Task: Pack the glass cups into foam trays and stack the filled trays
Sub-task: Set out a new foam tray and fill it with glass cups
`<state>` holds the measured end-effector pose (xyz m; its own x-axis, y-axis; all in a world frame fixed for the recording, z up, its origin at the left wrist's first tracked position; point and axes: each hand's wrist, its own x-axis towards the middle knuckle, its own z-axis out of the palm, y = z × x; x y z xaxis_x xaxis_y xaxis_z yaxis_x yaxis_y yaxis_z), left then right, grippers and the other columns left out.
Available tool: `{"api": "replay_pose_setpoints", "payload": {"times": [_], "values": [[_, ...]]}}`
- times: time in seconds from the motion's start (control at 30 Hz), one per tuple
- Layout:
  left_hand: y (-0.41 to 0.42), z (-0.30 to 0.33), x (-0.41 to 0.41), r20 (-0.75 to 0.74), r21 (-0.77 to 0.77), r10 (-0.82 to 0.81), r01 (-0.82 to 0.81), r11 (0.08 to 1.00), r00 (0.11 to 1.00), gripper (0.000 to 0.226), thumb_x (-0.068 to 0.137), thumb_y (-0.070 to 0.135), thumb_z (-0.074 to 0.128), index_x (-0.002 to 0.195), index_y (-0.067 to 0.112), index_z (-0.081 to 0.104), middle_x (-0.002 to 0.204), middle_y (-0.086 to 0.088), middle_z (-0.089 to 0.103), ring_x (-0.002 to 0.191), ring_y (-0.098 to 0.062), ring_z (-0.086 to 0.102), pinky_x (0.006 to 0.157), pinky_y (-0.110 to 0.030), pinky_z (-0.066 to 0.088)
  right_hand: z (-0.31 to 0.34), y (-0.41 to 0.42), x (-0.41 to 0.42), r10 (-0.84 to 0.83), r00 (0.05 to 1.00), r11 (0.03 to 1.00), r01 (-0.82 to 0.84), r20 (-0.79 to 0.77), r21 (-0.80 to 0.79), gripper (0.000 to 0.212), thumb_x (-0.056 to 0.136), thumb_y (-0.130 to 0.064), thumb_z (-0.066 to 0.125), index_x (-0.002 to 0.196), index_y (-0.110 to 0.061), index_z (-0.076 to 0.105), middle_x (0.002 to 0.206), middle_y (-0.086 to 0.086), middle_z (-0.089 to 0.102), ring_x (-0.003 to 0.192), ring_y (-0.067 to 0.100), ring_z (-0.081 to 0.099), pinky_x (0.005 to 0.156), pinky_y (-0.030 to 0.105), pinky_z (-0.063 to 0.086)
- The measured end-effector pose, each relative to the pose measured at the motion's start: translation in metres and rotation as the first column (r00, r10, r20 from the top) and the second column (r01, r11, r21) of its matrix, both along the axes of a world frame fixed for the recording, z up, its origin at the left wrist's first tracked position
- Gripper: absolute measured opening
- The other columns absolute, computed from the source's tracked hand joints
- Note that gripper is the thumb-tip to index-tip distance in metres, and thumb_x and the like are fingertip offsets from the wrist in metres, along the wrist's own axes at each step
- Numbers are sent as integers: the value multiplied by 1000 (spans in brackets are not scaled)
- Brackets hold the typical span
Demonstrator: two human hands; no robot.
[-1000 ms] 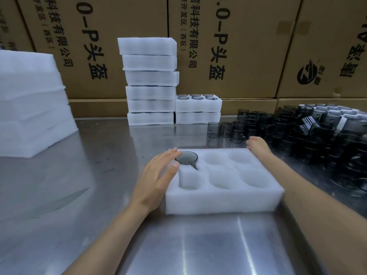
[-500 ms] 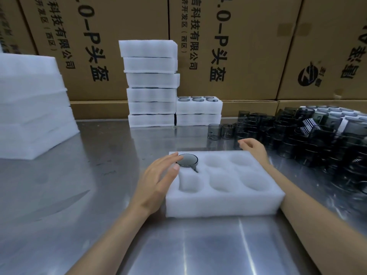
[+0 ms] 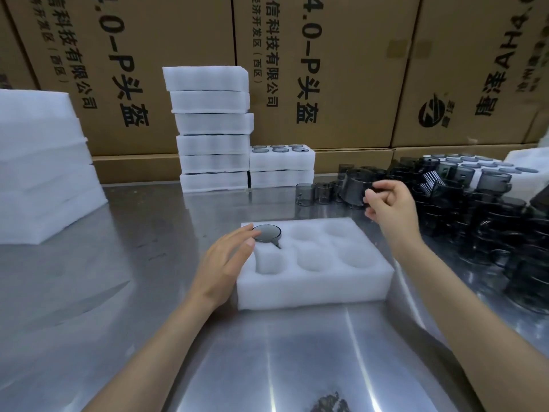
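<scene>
Steel counter [image 3: 124, 292], brushed and glossy, carries the soft white foam tray [image 3: 315, 281] with six round wells; only the far-left well is filled, by a smoky glass cup [image 3: 266, 232]. Half a second ago the right hand [image 3: 389, 203] rested by the tray's far-right corner; now it has lifted and pinches a dark, handled cup [image 3: 353, 188] from the pile [image 3: 475, 209] at right, so the second fill looks next. The left hand [image 3: 228, 260], fingers straight, still rests at the seated cup's rim.
</scene>
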<state>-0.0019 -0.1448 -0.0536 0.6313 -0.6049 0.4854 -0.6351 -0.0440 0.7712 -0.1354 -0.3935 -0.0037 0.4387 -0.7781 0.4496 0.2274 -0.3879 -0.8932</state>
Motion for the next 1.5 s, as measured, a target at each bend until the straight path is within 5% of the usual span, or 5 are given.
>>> {"api": "replay_pose_setpoints", "payload": {"times": [0.4,0.87,1.1,1.3,1.5], "values": [[-1,-2,1,5,16,5,-5,1000,1000,43,87,42,40,117,25,65,133,13,55,126,7,42,106,-18,29,-6,58,26,-8,927,857,-187,-375,-480,34,93,-18,55,124,-31,60,76,-12,57,79,13,56,72,28,42],[0,0,1,-2,25,12,-12,1000,1000,37,87,43,42,113,32,65,134,13,55,128,4,42,109,-25,29,-7,58,17,24,874,891,-238,-485,-386,20,94,-20,52,109,-30,62,55,-20,56,78,16,63,74,33,50],[1,5,-3,-13,43,-1,2,999,1000,37,86,44,41,114,33,63,134,13,54,128,3,41,109,-24,29,-3,56,12,-90,870,837,-197,-484,-510,26,94,-38,49,116,-37,63,86,-18,56,83,5,48,69,28,38],[1,28,-14,-18,29,-20,21,999,1000,35,86,46,39,116,41,57,139,16,48,133,1,37,115,-35,24,2,44,9,5,920,867,-199,-392,-457,39,100,-29,36,136,-31,48,128,-20,50,126,7,40,103,35,35],[-25,46,-36,144,288,-186,139,948,972,56,84,66,28,137,49,22,152,26,13,135,18,1,109,-10,-4,-12,43,14,10,767,747,-432,-642,-504,48,101,-37,27,149,-35,19,154,-25,13,142,-3,7,114,28,8]]}}
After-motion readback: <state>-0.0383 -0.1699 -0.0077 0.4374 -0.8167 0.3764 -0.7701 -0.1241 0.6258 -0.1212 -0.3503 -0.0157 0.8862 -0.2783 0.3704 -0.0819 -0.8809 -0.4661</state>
